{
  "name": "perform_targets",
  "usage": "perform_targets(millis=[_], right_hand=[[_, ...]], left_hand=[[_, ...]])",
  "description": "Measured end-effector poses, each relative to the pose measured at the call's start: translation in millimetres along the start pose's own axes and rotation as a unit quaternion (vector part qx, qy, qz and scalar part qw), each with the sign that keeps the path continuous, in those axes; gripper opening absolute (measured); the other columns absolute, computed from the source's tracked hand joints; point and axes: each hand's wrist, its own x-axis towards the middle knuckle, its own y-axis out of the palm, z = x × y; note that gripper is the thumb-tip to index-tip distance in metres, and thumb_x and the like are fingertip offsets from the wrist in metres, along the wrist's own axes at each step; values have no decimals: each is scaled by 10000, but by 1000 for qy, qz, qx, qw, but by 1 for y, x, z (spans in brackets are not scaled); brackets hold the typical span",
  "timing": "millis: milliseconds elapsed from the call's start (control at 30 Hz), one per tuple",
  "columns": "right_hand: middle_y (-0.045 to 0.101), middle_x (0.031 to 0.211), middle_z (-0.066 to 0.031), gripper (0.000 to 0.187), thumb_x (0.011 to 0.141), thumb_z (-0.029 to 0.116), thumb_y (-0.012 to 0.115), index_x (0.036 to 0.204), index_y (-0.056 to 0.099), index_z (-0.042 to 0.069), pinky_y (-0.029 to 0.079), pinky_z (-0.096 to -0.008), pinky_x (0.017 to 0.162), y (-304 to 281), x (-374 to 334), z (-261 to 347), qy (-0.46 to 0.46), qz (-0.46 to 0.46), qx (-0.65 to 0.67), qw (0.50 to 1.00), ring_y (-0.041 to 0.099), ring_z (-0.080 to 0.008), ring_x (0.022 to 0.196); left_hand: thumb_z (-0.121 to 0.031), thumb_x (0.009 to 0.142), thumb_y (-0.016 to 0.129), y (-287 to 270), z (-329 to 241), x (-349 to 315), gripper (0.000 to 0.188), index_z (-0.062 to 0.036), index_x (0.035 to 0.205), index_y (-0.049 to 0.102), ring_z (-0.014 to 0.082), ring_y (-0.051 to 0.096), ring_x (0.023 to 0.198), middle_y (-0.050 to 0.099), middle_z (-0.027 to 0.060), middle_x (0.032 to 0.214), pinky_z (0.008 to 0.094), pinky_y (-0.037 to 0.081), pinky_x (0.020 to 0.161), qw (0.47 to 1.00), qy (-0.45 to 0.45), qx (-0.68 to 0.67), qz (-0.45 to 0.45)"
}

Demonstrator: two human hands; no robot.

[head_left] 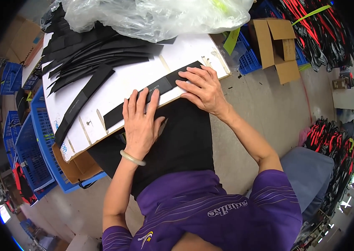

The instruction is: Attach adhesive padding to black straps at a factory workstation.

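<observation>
The left hand, fingers slightly parted, and the right hand, fingers spread, rest on a black strip along the desk's 5 o'clock edge. From it, a second strip lies at 9, a pile at 10, plastic at 12.

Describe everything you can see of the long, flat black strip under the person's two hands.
The long, narrow black strip looks like fabric, with a slightly greyer panel near its middle and small pale lettering. It lies flat and slanted along the near edge of the white tabletop, its right end farther from the person. The bare left hand rests its fingers around its middle, the bare right hand near its right end, hiding parts of it.
</observation>
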Motion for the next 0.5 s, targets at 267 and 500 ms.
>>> perform_targets(millis=[267, 500], right_hand=[[625, 1184, -7, 318, 767, 231, 735, 1077, 703, 169, 348, -405, 989, 4, -12, -2, 14, -34, 8, 999, 534, -210, 1123], [631, 1160, 23, 321, 747, 258, 753, 1056, 708, 182, 341, -389, 990, 8, -14, -5, 12, -67, 16, 998, 532, -183, 1111]], left_hand=[[-106, 774, 682, 20, -16, 17, 535, -24, 1270, 499, 350, 295, 1373, 393, 192, 1386, 566, 172, 1124, 999, 5, 0, -43], [-85, 750, 713, 32, -25, 18, 676, -113, 1369, 444, 364, 324, 1350, 364, 189, 1415, 541, 181, 1119, 998, -11, 24, -51]])
